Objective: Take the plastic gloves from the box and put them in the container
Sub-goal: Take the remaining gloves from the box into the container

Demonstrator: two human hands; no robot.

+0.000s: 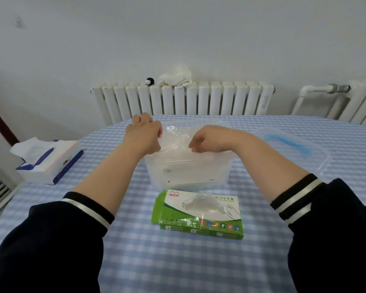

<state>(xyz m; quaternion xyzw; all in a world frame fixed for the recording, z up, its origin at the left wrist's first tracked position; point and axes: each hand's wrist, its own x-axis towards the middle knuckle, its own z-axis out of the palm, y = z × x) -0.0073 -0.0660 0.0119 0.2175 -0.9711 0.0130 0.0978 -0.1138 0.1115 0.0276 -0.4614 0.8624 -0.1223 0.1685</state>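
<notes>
Over the open top of the clear plastic container (188, 174), a thin transparent plastic glove (175, 137) is held between both hands. The left hand (143, 136) is closed on the glove's left edge, its grip narrow, with the film pinched under the curled fingers. The right hand (203, 139) is bent down at the wrist, and the glove's right edge is pinched between its fingertips in an equally narrow grip. The glove is spread between the two hands at the level of the container's rim, and whether its lower part already touches the inside cannot be told. Whitish contents and a pale label are seen through the container's front wall.

Just in front of the container, on the blue-and-white checked counter (178, 261), the green glove box (199, 218) is laid flat, and another crumpled clear glove (201, 204) is seen standing out of its top opening. To the right of the container, the clear lid (294, 149) with a blue handle is laid on the counter. Well apart to the left, a tissue pack (49, 163) is placed near the counter's edge. Behind the counter, a white radiator (184, 98) is seen against the wall, with a white cloth (175, 78) on top of it.
</notes>
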